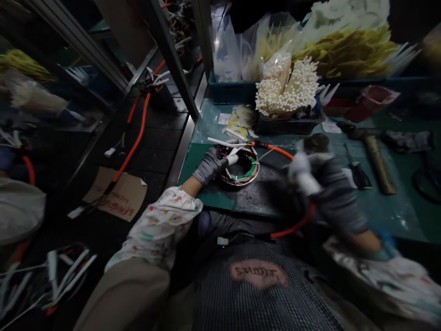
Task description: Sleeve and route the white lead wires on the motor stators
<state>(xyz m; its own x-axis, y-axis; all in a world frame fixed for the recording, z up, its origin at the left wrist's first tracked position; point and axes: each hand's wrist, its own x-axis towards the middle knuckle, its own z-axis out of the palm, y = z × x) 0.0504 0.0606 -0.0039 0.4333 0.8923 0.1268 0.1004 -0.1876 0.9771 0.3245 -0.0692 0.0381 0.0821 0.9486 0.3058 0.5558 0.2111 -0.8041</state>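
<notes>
Well, there are two gloved hands at the bench [215,197], one wound ring and one orange cable. The left hand [212,165] has its fingers closed on the ring [243,172], gripping the rim on the side nearest its wrist. The ring lies flat right at its fingertips. The right hand [310,179] is smeared by motion, so I cannot tell whether it is clenched or loose. The cable [275,148] runs from the far edge of the ring toward that hand, passes behind it and loops out again below its wrist. Two containers stand beyond the hands. A black tray [292,125], straight beyond the ring, holds one bundle of white tubes [287,87]. Behind it a blue bin [227,92] is heaped with yellow and white strips [347,55]. One hammer [377,163] lies just right of the right hand.
</notes>
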